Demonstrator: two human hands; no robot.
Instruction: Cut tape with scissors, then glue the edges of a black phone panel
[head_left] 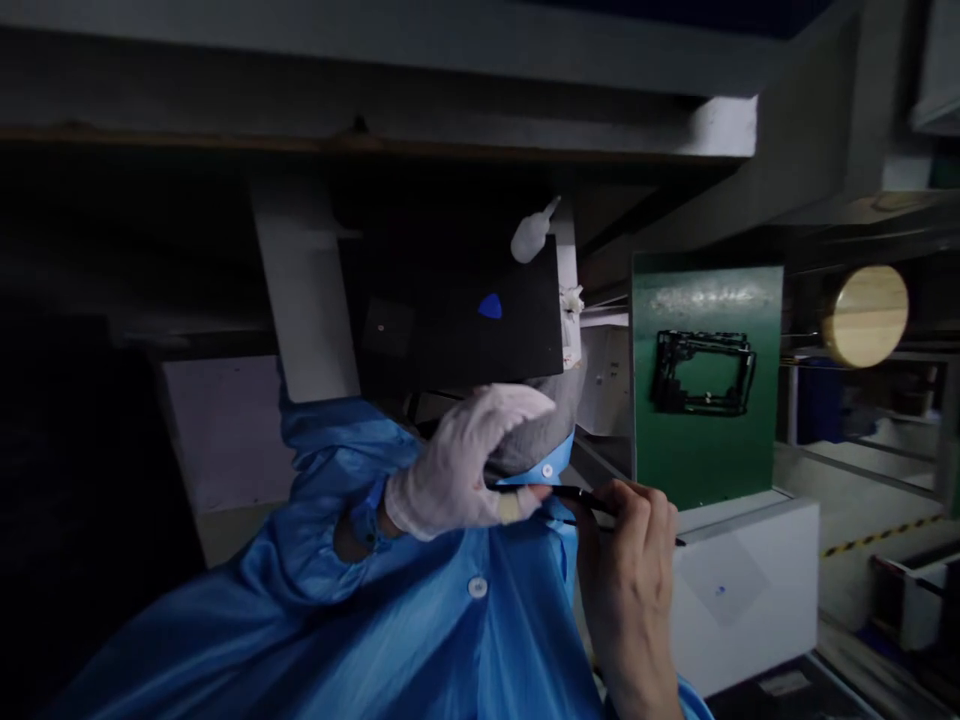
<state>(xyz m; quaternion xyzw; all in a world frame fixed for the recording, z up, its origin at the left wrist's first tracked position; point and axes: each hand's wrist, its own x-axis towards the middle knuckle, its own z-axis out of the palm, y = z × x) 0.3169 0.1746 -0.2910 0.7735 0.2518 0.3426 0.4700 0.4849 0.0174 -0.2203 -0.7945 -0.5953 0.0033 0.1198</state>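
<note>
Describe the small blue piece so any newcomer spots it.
Find the black surface beyond the gloved left hand. On it, below and left of the white bottle, lies the blue piece. Its vivid blue, rounded triangle shape sets it apart from that bottle.

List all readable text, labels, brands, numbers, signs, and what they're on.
No readable text in the head view.
White panel left of the green board: small dark marks, too small to read.
Black-and-yellow striped tape: stripes only, no words visible.
Slender dark tool in the right hand: no lettering can be made out.
</note>
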